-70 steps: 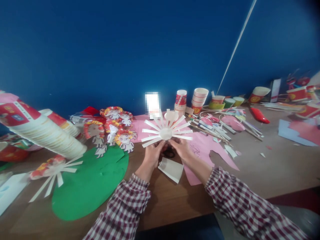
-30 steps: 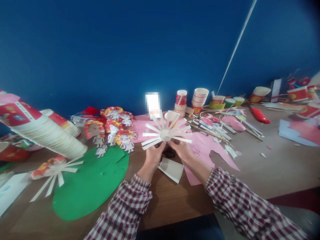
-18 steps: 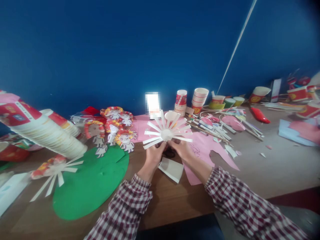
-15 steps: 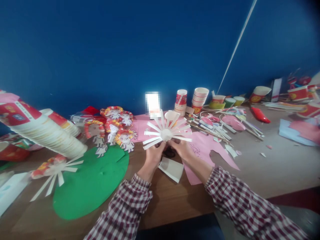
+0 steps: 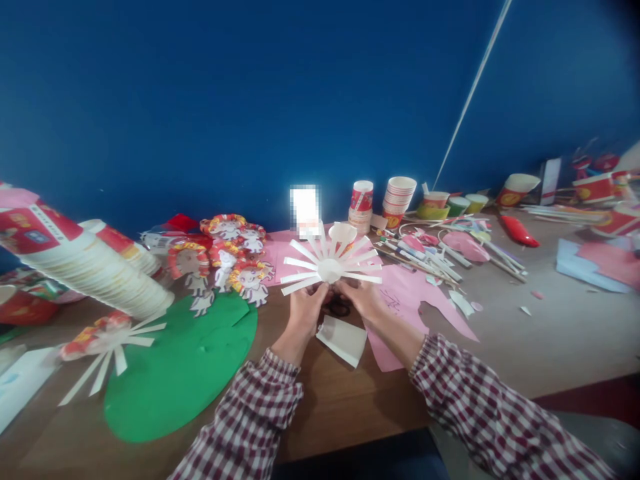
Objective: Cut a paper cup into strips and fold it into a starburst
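Note:
A paper cup cut into strips is held up in front of me, its white strips fanned out like rays around a round base. My left hand grips its lower edge from the left with closed fingers. From the right, my right hand pinches the same edge. Dark scissor handles show partly on the table between my wrists. Just below them lies a cut piece of white cup paper. Behind the strips stands a paper cup, partly hidden.
Pink paper lies under my right forearm. Left are a green paper sheet, lion-like paper cutouts and a leaning cup stack. Cup stacks stand by the blue wall; pens and a red object lie right.
The fanned cup has shifted very slightly left and down, and its strips spread a little differently. Both hands keep their hold.

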Demonstrator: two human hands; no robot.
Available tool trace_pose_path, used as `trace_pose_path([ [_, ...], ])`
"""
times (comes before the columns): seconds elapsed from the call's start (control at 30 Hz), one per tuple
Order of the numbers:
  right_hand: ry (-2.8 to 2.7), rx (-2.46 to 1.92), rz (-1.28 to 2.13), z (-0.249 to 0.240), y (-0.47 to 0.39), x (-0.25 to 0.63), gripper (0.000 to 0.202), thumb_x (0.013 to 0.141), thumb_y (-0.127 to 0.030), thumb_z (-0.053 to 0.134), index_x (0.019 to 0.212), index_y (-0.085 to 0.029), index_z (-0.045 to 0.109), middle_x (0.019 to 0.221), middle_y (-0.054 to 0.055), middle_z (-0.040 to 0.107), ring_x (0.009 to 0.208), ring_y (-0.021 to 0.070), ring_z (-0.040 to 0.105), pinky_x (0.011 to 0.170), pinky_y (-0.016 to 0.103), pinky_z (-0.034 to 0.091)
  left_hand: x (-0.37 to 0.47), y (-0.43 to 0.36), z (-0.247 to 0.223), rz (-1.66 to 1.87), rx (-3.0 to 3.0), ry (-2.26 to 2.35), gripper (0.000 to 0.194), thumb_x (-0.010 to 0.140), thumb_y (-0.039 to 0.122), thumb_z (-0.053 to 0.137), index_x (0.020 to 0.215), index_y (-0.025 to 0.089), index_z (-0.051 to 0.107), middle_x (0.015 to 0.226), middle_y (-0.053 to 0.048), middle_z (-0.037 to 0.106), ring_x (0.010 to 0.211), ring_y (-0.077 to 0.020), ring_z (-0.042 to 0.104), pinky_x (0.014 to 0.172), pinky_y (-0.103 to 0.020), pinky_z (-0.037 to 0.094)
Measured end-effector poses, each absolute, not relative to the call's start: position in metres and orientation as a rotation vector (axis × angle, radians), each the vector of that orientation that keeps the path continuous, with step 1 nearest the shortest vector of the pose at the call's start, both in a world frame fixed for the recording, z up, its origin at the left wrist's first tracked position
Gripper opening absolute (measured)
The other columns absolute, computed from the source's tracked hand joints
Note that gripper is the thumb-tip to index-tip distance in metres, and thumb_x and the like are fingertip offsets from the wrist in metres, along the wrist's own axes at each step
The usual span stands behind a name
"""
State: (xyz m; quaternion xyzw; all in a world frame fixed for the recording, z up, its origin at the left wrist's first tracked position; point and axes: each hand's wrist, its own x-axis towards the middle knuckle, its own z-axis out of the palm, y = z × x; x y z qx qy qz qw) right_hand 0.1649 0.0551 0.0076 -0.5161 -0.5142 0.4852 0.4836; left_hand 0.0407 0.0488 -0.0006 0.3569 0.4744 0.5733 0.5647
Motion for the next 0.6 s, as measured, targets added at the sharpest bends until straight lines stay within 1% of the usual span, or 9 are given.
trace_pose_path([
  [0.1, -1.226, -1.263, 1.177, 0.0122, 0.0526, 0.1639, 0.022, 0.069, -0.037, 0.062, 0.076, -0.017, 0.065, 0.070, 0.005, 0.068, 0.065, 0.0182, 0.060, 0.058, 0.028, 0.048, 0.0408, 0.0485, 0.0015, 1.361, 0.818, 1.102, 0.027, 0.060, 0.029, 0.075, 0.074, 0.009, 0.065, 0.066, -0.005, 0.066, 0.055, -0.0117, 0.059, 0.056, -0.024, 0.048],
  [0.27, -1.219, -1.341, 1.152, 0.0106, 0.0521, 0.1650, 0.021, 0.071, -0.037, 0.061, 0.077, -0.017, 0.066, 0.074, 0.006, 0.069, 0.066, 0.0197, 0.062, 0.060, 0.030, 0.049, 0.0409, 0.0483, 0.0022, 1.348, 0.807, 1.125, 0.027, 0.058, 0.030, 0.075, 0.073, 0.010, 0.064, 0.063, -0.004, 0.065, 0.055, -0.0130, 0.059, 0.055, -0.025, 0.049],
  [0.47, -1.274, -1.400, 1.075, 0.0085, 0.0545, 0.1655, 0.021, 0.071, -0.038, 0.061, 0.065, -0.018, 0.064, 0.063, 0.005, 0.066, 0.060, 0.0212, 0.060, 0.058, 0.033, 0.047, 0.0417, 0.0474, 0.0015, 1.365, 0.844, 1.156, 0.025, 0.059, 0.029, 0.074, 0.073, 0.010, 0.064, 0.064, -0.004, 0.064, 0.055, -0.0124, 0.059, 0.055, -0.025, 0.049],
  [0.6, -1.222, -1.342, 1.098, 0.0096, 0.0533, 0.1640, 0.022, 0.069, -0.040, 0.064, 0.072, -0.019, 0.067, 0.064, 0.005, 0.067, 0.063, 0.0217, 0.061, 0.058, 0.033, 0.048, 0.0410, 0.0475, 0.0004, 1.357, 0.838, 1.145, 0.023, 0.061, 0.028, 0.073, 0.071, 0.010, 0.063, 0.062, -0.004, 0.064, 0.053, -0.0120, 0.058, 0.052, -0.024, 0.047],
])
